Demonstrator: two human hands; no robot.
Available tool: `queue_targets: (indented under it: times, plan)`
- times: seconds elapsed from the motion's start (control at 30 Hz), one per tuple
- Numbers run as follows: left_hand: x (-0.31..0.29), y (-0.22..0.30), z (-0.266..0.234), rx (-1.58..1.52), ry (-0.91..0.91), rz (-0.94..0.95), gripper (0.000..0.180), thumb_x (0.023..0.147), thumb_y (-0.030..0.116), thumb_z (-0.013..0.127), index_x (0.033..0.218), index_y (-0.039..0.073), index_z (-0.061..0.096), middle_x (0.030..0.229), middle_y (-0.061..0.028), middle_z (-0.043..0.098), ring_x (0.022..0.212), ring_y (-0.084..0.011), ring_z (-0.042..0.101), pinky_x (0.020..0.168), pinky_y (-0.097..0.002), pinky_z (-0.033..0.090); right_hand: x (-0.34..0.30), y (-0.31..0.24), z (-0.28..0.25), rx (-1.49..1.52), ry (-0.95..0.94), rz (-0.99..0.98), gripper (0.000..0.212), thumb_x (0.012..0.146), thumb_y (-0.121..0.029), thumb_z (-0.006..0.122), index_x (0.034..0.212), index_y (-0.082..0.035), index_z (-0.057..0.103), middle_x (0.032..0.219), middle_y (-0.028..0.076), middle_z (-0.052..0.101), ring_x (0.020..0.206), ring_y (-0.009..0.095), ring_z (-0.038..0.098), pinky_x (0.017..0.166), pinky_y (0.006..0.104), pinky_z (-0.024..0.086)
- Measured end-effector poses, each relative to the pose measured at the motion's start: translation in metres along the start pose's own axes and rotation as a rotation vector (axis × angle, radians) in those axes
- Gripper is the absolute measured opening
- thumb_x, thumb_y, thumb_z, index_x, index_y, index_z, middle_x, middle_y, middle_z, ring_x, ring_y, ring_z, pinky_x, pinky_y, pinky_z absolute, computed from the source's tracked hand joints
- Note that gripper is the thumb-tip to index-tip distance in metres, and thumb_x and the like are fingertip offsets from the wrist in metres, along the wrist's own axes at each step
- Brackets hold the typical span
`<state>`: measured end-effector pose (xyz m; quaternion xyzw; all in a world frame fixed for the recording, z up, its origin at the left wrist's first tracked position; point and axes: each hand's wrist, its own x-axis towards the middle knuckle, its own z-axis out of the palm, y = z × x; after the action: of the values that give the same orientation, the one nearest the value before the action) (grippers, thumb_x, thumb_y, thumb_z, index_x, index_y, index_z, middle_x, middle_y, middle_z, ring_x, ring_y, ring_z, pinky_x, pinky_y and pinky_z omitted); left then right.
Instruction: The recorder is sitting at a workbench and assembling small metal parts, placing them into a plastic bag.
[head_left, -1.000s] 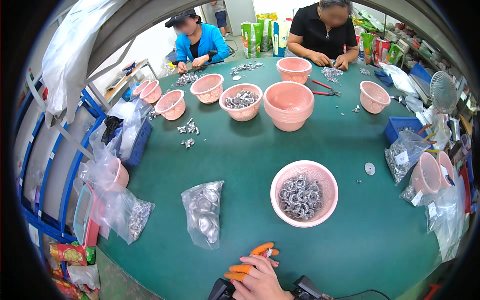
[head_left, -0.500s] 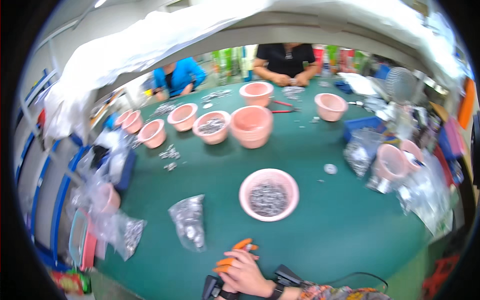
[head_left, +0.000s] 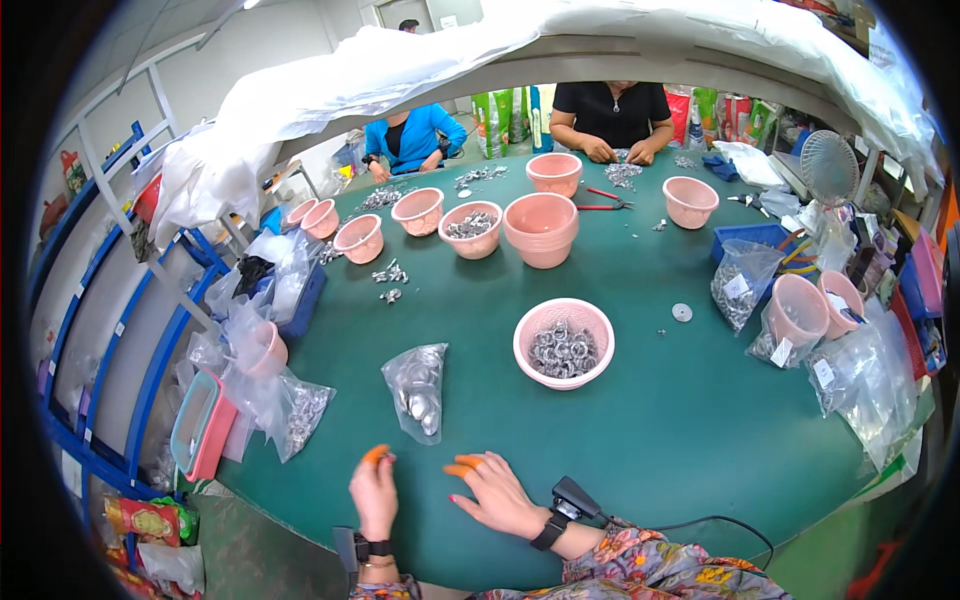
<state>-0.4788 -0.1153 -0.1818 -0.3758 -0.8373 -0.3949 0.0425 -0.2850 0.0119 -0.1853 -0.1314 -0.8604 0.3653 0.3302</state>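
My left hand (head_left: pixel 374 492) is seen edge-on over the near edge of the green table, an orange finger cot on a fingertip. Its fingers are loosely bent and appear empty. To its right, my right hand (head_left: pixel 500 497) lies palm down with fingers apart, holding nothing; orange cots cover two of its fingertips. Beyond my hands lies a clear plastic bag (head_left: pixel 417 392) with shiny round metal pieces inside. Farther right stands a pink bowl (head_left: pixel 523 367) containing many silver metal rings (head_left: pixel 566 350). Neither hand touches the bag or the bowl.
Stacked pink bowls (head_left: pixel 541 240) and several single ones stand across the table's far side, near red-handled pliers (head_left: pixel 608 203). A white disc (head_left: pixel 682 312) lies right. Bags and bins crowd both sides. Two people sit opposite. A black cable (head_left: pixel 722 518) runs near my right sleeve.
My hands were together, one over the other; now they are apart, the left one off to the left. The whole view has shifted, and the table things appear in the same places on it.
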Motion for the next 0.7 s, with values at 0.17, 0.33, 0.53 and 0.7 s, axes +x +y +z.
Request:
queue_targets:
  times: [0.17,0.33,0.53,0.7]
  plan:
    - [-0.001,-0.051,-0.039,0.400,0.081,-0.004,0.027,0.089,0.011,0.061,0.114,0.002,0.060,0.099,-0.0177,0.062,0.096,-0.0332,0.056,0.082,-0.0405,0.045,-0.001,0.001,-0.001,-0.236,-0.217,-0.071,0.047,0.086,-0.028,0.065,0.130,-0.013,0.053,0.130,0.017,0.049,0.124,0.035,0.042,0.110,0.0453,0.027]
    - [0.028,-0.075,-0.091,-0.695,-0.140,0.026,0.057,0.093,0.039,0.047,0.138,0.005,0.040,0.138,-0.0169,0.042,0.127,-0.0332,0.036,0.103,-0.0466,0.030,0.050,0.017,-0.074,0.973,-0.425,0.340,0.052,0.091,-0.024,0.059,0.136,-0.003,0.045,0.134,0.013,0.053,0.123,0.016,0.046,0.105,0.0319,0.035]
    - [0.078,0.009,-0.185,-1.929,0.726,0.021,0.086,0.092,0.068,0.023,0.146,0.001,0.025,0.155,-0.0176,0.017,0.143,-0.0408,0.007,0.115,-0.0594,0.003,0.061,0.045,-0.321,1.708,0.891,-0.261,0.068,0.095,-0.058,0.036,0.141,-0.007,0.036,0.145,0.019,0.037,0.137,0.040,0.028,0.114,0.0568,0.017]
    - [0.058,-0.016,-0.221,-1.889,0.911,-0.006,0.088,0.091,0.069,0.019,0.146,0.000,0.026,0.155,-0.0191,0.017,0.143,-0.0422,0.009,0.116,-0.0587,0.001,-0.035,0.073,-0.410,1.611,1.355,-0.309,0.074,0.092,-0.061,0.040,0.143,-0.008,0.032,0.150,0.022,0.028,0.140,0.042,0.020,0.114,0.0588,0.014]
